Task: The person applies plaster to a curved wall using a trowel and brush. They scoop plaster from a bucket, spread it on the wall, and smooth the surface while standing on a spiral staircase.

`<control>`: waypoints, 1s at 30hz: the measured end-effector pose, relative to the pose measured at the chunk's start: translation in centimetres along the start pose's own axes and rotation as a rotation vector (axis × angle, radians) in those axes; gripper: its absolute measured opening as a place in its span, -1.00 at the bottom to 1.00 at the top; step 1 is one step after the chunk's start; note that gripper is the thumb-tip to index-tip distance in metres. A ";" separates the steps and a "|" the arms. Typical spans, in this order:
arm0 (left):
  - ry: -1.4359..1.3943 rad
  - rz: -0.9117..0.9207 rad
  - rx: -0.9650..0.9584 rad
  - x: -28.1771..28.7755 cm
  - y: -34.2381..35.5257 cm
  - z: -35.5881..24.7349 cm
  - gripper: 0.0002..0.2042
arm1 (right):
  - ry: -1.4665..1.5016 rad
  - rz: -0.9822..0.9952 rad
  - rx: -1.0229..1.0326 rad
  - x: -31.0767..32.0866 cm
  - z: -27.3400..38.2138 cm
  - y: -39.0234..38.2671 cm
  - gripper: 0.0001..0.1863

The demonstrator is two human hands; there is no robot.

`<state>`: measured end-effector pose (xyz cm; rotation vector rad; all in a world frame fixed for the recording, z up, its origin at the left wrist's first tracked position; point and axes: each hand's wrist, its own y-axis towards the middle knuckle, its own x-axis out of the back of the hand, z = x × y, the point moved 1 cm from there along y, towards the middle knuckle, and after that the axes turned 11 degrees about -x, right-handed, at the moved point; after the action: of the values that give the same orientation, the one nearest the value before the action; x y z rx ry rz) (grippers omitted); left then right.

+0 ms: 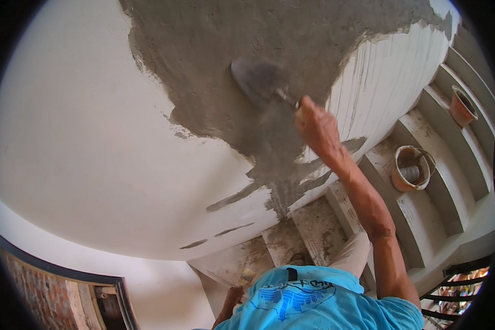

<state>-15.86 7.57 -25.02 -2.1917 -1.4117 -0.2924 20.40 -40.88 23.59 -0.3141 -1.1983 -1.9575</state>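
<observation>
My right hand [318,125] is closed round the handle of a trowel [254,81]. The trowel's rounded blade lies against wet grey mortar [214,49] spread over a white wall [82,121]; blade and hand are a little blurred. Low by my body, my left hand [234,296] is small and partly hidden by my blue shirt. A paintbrush [248,274] with pale bristles sticks up from its closed fingers. Below the main mortar patch, thin grey smears streak the wall.
Concrete stairs [421,212] curve up along the right, stained with mortar. A bucket [404,180] with a wire handle and a cylindrical thing inside stands on one step; a smaller bucket [461,113] stands higher. A dark railing [451,298] is at lower right, a framed opening [121,300] at lower left.
</observation>
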 end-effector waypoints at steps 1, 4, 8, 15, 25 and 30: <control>-0.043 -0.009 0.062 -0.2 0.6 0.0 -0.60 | -0.005 0.019 0.034 -0.1 -0.5 -1.2 -0.81; -0.195 -0.058 0.430 0.5 3.1 -6.5 -0.62 | -0.029 0.166 0.102 -0.5 -2.3 -4.0 -0.81; -0.247 -0.102 0.573 1.6 4.2 -7.3 -0.72 | 0.010 0.065 -0.018 1.4 -0.8 -1.8 -0.77; 0.460 0.151 -0.109 0.8 2.2 -1.6 -0.74 | -0.084 -0.011 0.090 0.3 -1.2 0.8 -0.79; -0.189 -0.109 0.468 -0.2 2.3 -8.2 -0.61 | -0.079 0.177 0.084 -2.3 -6.4 -9.0 -0.79; -0.340 -0.182 0.648 -0.5 2.0 -7.7 -0.62 | -0.107 0.044 0.097 -1.8 -4.9 -4.3 -0.78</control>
<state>-13.55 2.48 -19.33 -1.6238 -1.6010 0.4454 19.26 -43.11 17.26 -0.3957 -1.3391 -1.8572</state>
